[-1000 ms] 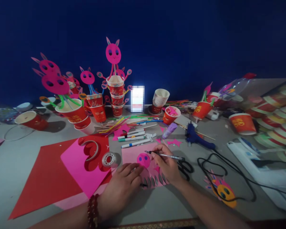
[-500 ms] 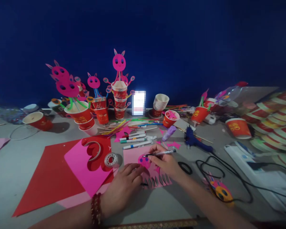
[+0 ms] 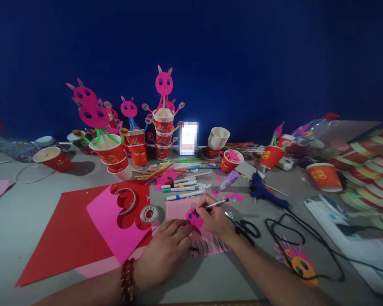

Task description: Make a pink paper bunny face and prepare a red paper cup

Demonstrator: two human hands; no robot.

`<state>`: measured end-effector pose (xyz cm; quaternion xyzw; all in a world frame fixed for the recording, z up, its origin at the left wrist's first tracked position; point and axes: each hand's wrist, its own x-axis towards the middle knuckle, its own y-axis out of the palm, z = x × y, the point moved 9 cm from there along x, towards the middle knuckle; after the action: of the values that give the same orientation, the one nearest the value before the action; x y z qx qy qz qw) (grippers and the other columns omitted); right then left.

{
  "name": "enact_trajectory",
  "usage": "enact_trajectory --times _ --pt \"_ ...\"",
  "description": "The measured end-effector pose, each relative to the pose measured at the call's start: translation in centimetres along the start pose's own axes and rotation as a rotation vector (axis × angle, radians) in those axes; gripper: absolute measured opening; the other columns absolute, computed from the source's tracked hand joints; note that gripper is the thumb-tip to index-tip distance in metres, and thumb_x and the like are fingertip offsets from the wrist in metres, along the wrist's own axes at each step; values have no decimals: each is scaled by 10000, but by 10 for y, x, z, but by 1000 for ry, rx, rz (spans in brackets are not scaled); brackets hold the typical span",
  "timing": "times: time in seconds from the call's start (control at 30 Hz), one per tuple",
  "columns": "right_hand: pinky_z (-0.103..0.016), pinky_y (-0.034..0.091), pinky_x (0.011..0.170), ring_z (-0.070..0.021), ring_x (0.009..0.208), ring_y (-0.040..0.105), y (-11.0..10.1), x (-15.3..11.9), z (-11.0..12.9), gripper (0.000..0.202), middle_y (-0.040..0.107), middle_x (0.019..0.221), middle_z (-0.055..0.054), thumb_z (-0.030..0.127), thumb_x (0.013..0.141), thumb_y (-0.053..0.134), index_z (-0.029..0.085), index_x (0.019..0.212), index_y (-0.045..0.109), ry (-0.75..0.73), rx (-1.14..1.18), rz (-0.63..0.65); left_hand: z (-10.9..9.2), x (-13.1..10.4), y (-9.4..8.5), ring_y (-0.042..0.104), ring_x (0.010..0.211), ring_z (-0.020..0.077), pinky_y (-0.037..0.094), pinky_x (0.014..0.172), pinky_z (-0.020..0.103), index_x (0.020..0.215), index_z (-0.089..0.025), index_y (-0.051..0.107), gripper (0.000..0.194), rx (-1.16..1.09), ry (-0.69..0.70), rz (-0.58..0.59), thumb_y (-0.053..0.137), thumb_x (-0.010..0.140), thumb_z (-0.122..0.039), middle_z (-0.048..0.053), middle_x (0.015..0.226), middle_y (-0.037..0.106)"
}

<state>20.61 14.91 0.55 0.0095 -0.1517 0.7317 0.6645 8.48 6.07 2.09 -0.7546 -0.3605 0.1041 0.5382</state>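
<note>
Where the light-pink sheet lies, left hand and right hand flank a pink disc on it.
Left fingers lie side by side at its seven o'clock; right fingers, near three, pinch a pen, tail now toward two, where a second ago it pointed just past three.

You can read no word or number for certain. Gold characters mark the red cup at your far right, the tilted cup beyond the cable, and the left cup stack, all too blurred to make out.
</note>
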Motion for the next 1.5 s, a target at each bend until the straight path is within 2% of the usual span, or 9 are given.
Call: enact_trajectory --times 0.3,0.57,0.9,1.5 --pt "-267 325 553 -139 569 409 3 -1 -3 169 438 603 53 158 787 525 236 647 471 -4 -51 29 0 0 -1 514 1283 224 433 1069 396 1110 -214 622 153 4 0 -7 618 964 -262 28 1303 649" --pt "-259 332 546 -137 562 413 2 -1 -3 171 442 599 56 160 797 527 236 657 463 -8 -85 40 0 2 -1 516 1288 244 436 1075 424 1132 -204 615 169 -4 3 2 611 966 -235 39 1317 644" --pt "-251 326 530 -134 551 412 4 -2 -3 163 437 592 59 162 802 532 237 674 466 -5 -134 71 -1 1 -2 524 1279 224 451 1065 405 1106 -209 625 156 18 7 -11 624 960 -263 44 1289 657" --pt "-258 336 541 -139 553 432 2 0 3 161 465 598 56 156 800 532 241 677 471 -29 -159 38 -2 2 -3 546 1257 244 458 1050 422 1119 -198 626 156 32 7 -9 593 968 -217 46 1308 657"
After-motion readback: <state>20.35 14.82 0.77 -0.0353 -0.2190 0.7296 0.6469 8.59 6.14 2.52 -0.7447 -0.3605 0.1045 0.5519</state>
